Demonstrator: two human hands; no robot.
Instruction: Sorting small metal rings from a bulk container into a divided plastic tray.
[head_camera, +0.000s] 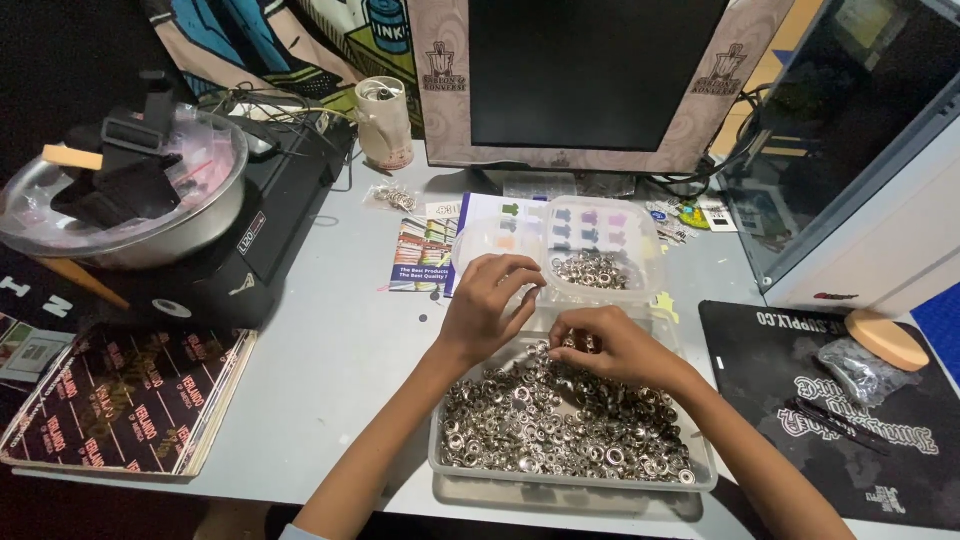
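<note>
Pinching small metal eyelets (560, 420): left hand (490, 300) and right hand (610, 345), fingers curled, over clear tray (575, 480) on counter (330, 360). Smaller tub (640, 240) behind, monitor (590, 80) beyond, black mat (760, 370) right.

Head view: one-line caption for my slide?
Both hands, left hand and right hand, pick metal eyelets above a clear plastic tub.

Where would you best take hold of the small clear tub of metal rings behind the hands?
Probably the small clear tub by its right rim, coming from the right: that side is free, while the left hand hovers over its left part and the large tray blocks the near side.
</note>
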